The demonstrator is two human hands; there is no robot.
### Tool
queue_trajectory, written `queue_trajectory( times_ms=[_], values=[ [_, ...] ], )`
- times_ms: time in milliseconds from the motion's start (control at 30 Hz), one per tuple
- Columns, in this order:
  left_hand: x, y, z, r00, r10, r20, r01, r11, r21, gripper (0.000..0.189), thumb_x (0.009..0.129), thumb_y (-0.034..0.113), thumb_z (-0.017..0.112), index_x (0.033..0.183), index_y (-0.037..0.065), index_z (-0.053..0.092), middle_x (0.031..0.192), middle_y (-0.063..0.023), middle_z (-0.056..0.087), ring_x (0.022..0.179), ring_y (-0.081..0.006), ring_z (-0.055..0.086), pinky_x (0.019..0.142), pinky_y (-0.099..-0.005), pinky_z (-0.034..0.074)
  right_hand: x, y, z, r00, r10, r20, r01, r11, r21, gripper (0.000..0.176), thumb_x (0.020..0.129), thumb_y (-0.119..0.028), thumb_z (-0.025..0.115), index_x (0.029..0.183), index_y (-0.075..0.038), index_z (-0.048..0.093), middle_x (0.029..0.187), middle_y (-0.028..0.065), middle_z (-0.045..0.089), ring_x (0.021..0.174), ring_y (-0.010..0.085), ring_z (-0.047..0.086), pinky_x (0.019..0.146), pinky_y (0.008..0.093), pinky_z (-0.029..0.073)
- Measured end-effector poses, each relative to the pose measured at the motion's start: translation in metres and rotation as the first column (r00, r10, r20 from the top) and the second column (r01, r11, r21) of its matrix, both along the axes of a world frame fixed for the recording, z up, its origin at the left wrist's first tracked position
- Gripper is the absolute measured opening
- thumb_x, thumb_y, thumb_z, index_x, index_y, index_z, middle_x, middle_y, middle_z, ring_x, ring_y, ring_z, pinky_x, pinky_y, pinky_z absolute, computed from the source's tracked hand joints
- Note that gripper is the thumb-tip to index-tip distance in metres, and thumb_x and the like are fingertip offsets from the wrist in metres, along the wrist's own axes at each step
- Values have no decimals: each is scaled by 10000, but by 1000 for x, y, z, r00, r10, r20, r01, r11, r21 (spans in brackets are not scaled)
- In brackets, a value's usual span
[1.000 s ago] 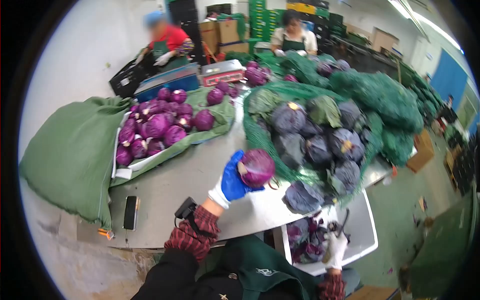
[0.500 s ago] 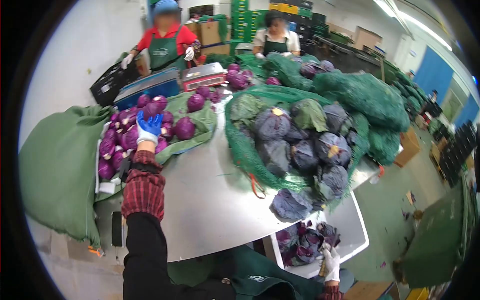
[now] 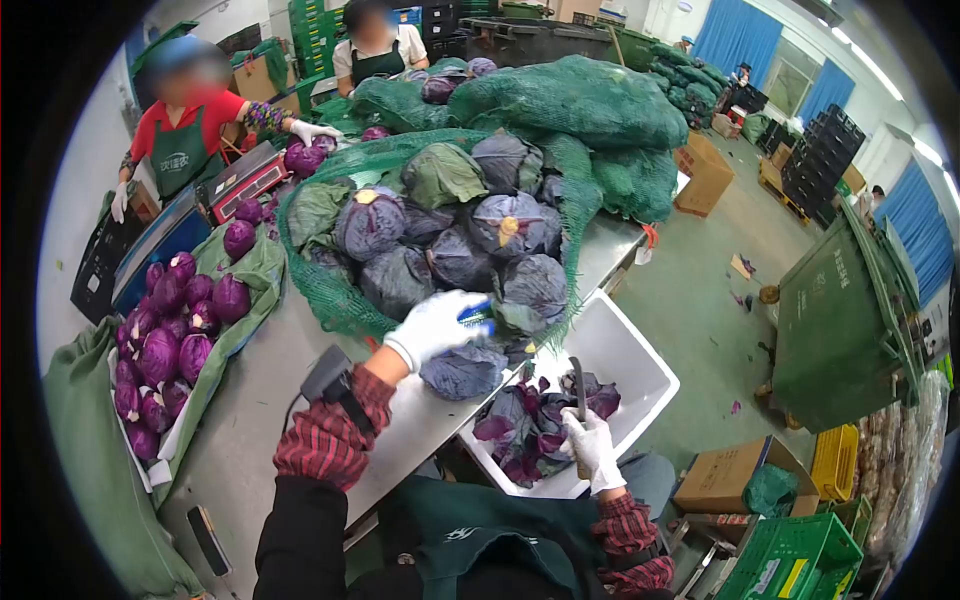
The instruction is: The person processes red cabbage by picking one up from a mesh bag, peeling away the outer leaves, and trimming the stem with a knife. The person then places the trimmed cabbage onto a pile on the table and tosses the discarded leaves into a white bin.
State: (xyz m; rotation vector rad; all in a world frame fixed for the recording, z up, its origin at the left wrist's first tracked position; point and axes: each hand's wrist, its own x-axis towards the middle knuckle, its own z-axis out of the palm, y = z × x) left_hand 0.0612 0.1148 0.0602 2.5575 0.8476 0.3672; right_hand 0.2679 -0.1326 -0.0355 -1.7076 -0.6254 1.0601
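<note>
My left hand (image 3: 435,328) is over the front of the green net bag (image 3: 325,300), near a dark cabbage (image 3: 532,292) which sits in the bag's opening. Its fingers are bent about halfway; I cannot tell whether they have hold of anything. My right hand (image 3: 594,452) is closed around a knife (image 3: 578,378), the blade pointing away from me, above the white box (image 3: 645,375) with torn leaves (image 3: 520,425) in it.

The cabbages are piled close together, so pulling one from below could make its neighbours roll over the edge of the table (image 3: 250,400). My fingers could also catch in the mesh, and then a pull would drag the bag. A leafy piece (image 3: 463,372) lies at this edge and may fall if my wrist brushes it. Most serious, I think, is the bare blade: if my hands come together carelessly, it could cut my glove.
</note>
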Motion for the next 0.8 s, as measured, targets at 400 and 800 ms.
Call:
queue_trajectory(
  times_ms=[400,800],
  values=[
    [65,-119,-52,988,-151,-16,150,947,284,438,751,294,672,1155,142,594,1037,-76,601,976,-280,574,818,-378,475,37,5,-47,991,-130,-5,130,991,21,199,898,-239,606,949,-47,595,563,40,581,405,96,515,389,239,395],
    [133,-1,-23,967,250,57,-255,958,131,636,702,428,740,1295,312,540,1452,-140,363,1280,-433,351,1060,-501,334,56,33,4,984,-173,-49,177,979,101,227,930,-246,583,1004,-42,653,580,-2,571,407,54,481,385,207,358]
  ],
)
